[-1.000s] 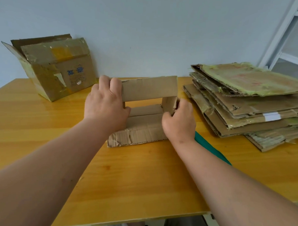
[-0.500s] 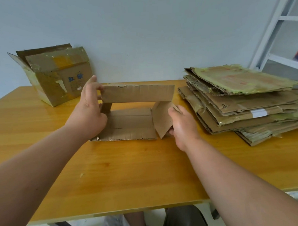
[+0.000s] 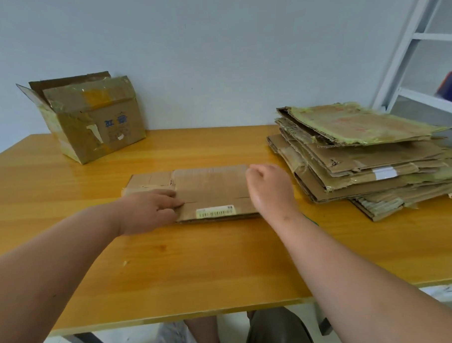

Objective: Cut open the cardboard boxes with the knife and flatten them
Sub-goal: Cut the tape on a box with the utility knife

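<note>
At the frame centre, the flattened box [image 3: 210, 192] lies on the table [image 3: 198, 263]. The left hand [image 3: 149, 211] presses it with straight fingers; the right hand [image 3: 269, 187], loosely curled, holds nothing.

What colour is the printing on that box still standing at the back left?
Blue, on the brown box, seen in the head view, the only one.

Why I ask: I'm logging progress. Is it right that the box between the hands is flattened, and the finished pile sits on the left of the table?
Not quite. The box lies flattened, but the head view shows the pile on the right of the table.
</note>
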